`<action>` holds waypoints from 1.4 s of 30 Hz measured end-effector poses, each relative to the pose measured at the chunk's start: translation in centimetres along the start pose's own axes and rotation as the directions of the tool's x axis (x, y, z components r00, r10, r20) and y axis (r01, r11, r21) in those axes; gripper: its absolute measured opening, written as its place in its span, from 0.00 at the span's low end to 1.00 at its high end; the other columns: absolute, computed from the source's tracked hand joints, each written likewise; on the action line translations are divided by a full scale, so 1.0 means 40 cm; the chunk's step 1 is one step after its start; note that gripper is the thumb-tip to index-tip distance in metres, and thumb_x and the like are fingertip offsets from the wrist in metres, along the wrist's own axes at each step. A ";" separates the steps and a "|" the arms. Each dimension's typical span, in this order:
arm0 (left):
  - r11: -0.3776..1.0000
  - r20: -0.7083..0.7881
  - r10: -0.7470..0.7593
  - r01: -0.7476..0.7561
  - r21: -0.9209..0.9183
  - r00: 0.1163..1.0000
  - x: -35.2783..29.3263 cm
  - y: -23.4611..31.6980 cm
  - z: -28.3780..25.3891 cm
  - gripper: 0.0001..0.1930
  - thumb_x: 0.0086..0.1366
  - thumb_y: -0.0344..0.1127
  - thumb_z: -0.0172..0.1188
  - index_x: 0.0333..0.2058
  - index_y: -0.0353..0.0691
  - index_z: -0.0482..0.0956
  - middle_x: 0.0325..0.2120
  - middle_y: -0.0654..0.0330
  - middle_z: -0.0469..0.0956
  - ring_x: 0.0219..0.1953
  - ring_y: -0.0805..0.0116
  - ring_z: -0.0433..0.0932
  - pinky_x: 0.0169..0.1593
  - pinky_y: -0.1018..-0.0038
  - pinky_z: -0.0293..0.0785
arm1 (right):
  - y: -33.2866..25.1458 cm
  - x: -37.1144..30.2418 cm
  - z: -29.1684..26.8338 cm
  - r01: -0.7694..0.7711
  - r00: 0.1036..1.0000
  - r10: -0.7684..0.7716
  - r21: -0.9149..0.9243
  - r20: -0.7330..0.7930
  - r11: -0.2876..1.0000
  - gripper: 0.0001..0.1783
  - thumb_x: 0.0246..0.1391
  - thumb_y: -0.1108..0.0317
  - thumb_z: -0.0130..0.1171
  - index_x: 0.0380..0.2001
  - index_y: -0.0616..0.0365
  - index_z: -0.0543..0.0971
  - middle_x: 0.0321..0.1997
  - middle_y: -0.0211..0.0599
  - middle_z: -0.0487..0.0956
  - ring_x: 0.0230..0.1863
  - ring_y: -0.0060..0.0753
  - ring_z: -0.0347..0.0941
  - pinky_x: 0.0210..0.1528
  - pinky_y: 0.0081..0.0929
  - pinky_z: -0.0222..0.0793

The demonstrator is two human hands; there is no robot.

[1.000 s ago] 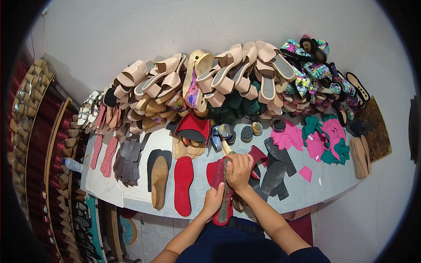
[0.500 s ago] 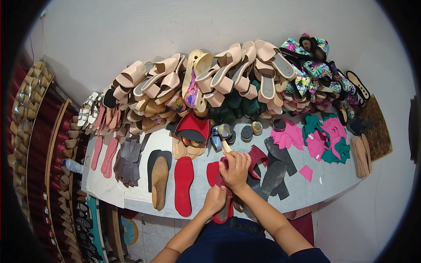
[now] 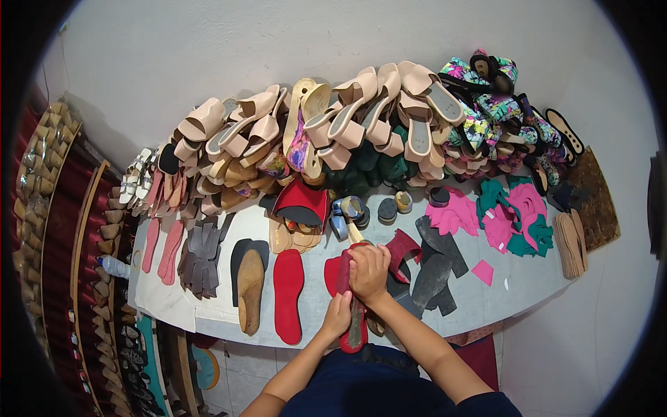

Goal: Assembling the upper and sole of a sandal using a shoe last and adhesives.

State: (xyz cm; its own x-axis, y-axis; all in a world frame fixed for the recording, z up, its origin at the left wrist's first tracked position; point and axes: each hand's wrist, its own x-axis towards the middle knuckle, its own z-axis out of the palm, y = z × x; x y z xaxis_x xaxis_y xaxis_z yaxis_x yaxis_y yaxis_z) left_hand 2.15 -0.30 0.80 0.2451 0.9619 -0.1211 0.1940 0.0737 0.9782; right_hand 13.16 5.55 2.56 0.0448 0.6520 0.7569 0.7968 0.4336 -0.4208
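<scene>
A red shoe piece (image 3: 355, 336) with a grey underside showing lies upright along the table's front edge, close to my body. My left hand (image 3: 338, 314) is closed around its left side at the middle. My right hand (image 3: 371, 274) wraps over its upper part, fingers bent across the red covering. Part of the piece is hidden beneath both hands. Left of them lies a red insole (image 3: 288, 295), and beyond it a wooden shoe last (image 3: 250, 288) rests partly on a dark sole shape. A dark red shoe upper (image 3: 403, 253) sits just right of my right hand.
Beige heeled sandals (image 3: 361, 115) are piled along the wall, with patterned sandals (image 3: 479, 125) at the right. Black strips (image 3: 434, 274), pink pieces (image 3: 453, 212), small jars (image 3: 387, 210) and stacked tan soles (image 3: 570, 244) lie on the table (image 3: 500, 292). Shelves of lasts (image 3: 45, 174) stand left.
My right hand has shifted slightly down and its fingers have closed more over the red shoe piece. My left hand keeps its grip. The view has shifted slightly.
</scene>
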 end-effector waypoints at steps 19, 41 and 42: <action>0.837 0.041 -0.270 0.255 -0.485 0.962 0.004 -0.037 0.006 0.18 0.63 0.39 0.33 0.34 0.32 0.69 0.29 0.51 0.73 0.29 0.64 0.74 0.36 0.72 0.69 | -0.003 0.009 -0.014 0.110 0.980 -0.090 0.106 -0.179 0.988 0.07 0.54 0.65 0.41 0.30 0.56 0.66 0.27 0.32 0.69 0.32 0.30 0.65 0.47 0.34 0.54; 0.706 0.119 -0.140 0.184 -0.684 0.983 0.017 0.004 -0.073 0.33 0.61 0.60 0.24 0.51 0.36 0.57 0.41 0.50 0.71 0.39 0.60 0.72 0.47 0.67 0.64 | 0.213 -0.218 -0.147 -0.530 0.733 0.566 -0.205 0.378 0.823 0.39 0.39 0.71 0.56 0.55 0.64 0.51 0.37 0.48 0.67 0.41 0.48 0.63 0.45 0.40 0.58; 0.722 0.110 -0.140 0.177 -0.669 0.984 0.015 0.009 -0.078 0.33 0.61 0.59 0.23 0.51 0.36 0.57 0.40 0.50 0.71 0.39 0.60 0.72 0.47 0.67 0.64 | 0.192 -0.211 -0.159 -0.490 0.723 0.546 -0.242 0.423 0.837 0.47 0.37 0.68 0.59 0.58 0.62 0.44 0.42 0.51 0.65 0.44 0.51 0.62 0.46 0.38 0.57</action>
State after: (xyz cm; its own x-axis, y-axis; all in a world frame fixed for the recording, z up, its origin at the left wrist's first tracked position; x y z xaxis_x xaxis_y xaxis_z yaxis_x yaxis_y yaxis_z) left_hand -0.61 1.14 1.63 0.3189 0.9072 -0.2744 -0.4517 0.4000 0.7975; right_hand 22.72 -0.60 -3.88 0.2124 0.9714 0.1063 0.7911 -0.1071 -0.6022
